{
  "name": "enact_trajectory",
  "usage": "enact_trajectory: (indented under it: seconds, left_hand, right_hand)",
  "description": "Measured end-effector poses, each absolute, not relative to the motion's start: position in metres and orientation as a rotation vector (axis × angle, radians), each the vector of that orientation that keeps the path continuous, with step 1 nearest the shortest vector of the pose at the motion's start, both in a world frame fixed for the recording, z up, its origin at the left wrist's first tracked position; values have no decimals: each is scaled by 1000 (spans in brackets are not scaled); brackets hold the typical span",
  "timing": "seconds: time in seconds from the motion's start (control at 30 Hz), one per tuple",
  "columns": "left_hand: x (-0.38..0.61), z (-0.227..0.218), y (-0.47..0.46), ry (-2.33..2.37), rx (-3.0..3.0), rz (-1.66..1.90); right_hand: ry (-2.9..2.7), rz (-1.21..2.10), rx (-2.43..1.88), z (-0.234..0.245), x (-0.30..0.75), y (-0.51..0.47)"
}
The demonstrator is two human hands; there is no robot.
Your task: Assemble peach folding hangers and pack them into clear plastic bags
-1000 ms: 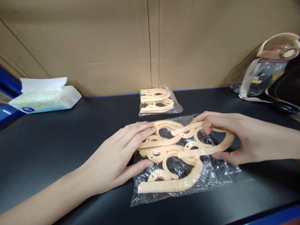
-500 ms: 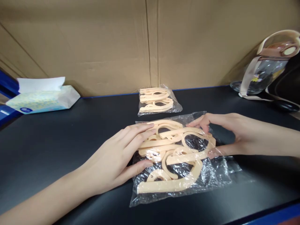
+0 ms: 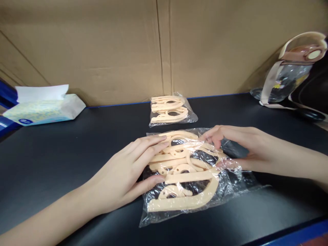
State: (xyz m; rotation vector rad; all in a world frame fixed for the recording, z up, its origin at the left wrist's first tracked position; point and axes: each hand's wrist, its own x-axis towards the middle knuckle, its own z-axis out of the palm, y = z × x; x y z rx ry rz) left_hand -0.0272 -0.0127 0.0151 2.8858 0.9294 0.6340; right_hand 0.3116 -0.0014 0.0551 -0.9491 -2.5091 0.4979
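Note:
A clear plastic bag lies flat on the dark table, with several beige folding hangers loosely overlapping inside. My left hand rests on the bag's left side, palm down, fingers stretched over the hangers and thumb apart. At the right side, my right hand grips the bag and the hanger ends through the plastic, thumb toward me and fingers on the far side. Some fingertips are blurred by glare on the wrinkled plastic.
Behind lies a second bag of hangers, neatly stacked. A tissue pack sits at the far left. At the back right are a clear bottle with a strap and a black mouse. Cardboard stands along the back.
My right hand has moved left, and the hangers near it have shifted left inside the bag. The plastic there is more crumpled. My left hand stays in place on the bag.

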Motion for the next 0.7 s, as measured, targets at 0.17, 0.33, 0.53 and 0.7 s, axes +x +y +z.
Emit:
enact_trajectory:
  seconds: [0.17,0.33,0.53,0.7]
  left_hand:
    - [-27,14,-12,940,2878,604]
    - [-26,15,-13,946,2872,612]
    - [-27,15,-14,930,2853,623]
    - [-28,14,-16,872,2831,595]
  right_hand:
    - [-2608,671,-1037,59,324,5]
    - [-2568,736,-978,54,316,6]
    - [-2555,737,-923,49,307,4]
    - [-2544,737,-918,55,313,5]
